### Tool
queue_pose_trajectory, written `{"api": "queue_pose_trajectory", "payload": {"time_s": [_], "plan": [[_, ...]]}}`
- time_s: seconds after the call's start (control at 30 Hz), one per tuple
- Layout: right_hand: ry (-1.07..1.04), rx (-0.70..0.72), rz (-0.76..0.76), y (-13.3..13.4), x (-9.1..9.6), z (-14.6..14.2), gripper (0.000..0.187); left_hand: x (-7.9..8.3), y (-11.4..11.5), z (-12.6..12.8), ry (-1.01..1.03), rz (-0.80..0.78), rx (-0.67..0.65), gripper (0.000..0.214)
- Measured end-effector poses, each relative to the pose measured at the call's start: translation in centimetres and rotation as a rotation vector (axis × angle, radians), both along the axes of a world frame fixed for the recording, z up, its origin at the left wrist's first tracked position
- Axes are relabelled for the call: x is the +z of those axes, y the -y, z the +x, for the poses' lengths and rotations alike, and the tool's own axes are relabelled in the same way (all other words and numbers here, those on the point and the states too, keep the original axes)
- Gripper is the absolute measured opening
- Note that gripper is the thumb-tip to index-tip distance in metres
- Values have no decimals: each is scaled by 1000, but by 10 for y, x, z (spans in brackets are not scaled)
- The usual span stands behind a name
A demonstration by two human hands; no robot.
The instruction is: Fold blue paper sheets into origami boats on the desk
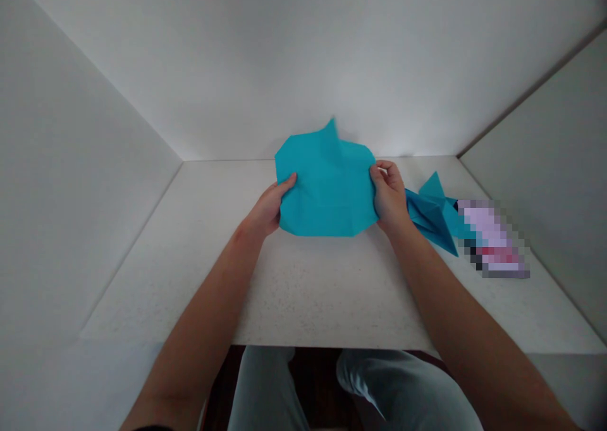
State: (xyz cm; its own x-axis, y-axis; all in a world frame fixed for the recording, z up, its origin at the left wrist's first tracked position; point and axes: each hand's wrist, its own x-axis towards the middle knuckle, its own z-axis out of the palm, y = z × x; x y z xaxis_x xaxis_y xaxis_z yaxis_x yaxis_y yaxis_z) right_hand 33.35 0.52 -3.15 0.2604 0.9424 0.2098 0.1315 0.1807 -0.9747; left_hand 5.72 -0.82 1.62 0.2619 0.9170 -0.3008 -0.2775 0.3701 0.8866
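Observation:
A sheet of turquoise origami paper (327, 188), creased and partly folded, is raised a little above the white speckled tabletop (322, 292). A pointed corner sticks up at its far edge. My left hand (269, 208) pinches its left edge, and my right hand (389, 197) grips its right edge, with the fingers hidden behind the sheet. Just beyond my right hand lies a folded turquoise paper model (431, 215) with sharp points. I cannot tell what the model represents.
A pixelated, blurred pale object (492, 238) lies against the model's right side. White walls (379, 58) enclose the tabletop on the left, back and right. My knees in pale trousers (355, 387) show below the table's front edge.

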Motion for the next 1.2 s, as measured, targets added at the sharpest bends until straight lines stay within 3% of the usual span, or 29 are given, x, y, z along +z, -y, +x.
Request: {"api": "queue_pose_trajectory", "payload": {"time_s": [0.2, 0.33, 0.47, 0.57, 0.63, 0.7, 0.77, 0.8, 0.87, 1.03, 1.1, 1.2], "plan": [[-2, -151, 59, -1, -4, 5, 60, 2, -12, -19, -25, 84, 129, 66], [26, -171, 125, 2, -1, 8, 58, 4, -16, -31, -85, 109, 206, 61], [119, -171, 142, 7, 3, 8, 48, 4, -18, -46, -235, 119, 219, 55], [175, -187, 116, 9, 6, 7, 40, 4, -21, -65, -469, 150, 203, 42], [195, -158, 71, 9, 7, 6, 37, 6, -22, -76, -707, 222, 317, 31], [216, -80, 14, 10, 9, 5, 35, 7, -22, -80, -904, 364, 530, 23], [271, 19, -32, 11, 11, 4, 35, 9, -19, -74, -975, 548, 667, 20], [315, 61, -43, 11, 11, 4, 34, 10, -17, -67, -971, 641, 656, 21], [426, 112, -47, 11, 11, 6, 32, 11, -10, -49, -940, 800, 468, 24], [653, 101, 26, 12, 11, 10, 26, 3, 10, -4, -903, 980, -231, 38], [697, 46, 99, 15, 15, 9, 32, -5, 15, 4, -885, 982, -375, 53], [752, -6, 199, 20, 23, 3, 33, -24, 18, 9, -923, 941, -464, 74]]}}
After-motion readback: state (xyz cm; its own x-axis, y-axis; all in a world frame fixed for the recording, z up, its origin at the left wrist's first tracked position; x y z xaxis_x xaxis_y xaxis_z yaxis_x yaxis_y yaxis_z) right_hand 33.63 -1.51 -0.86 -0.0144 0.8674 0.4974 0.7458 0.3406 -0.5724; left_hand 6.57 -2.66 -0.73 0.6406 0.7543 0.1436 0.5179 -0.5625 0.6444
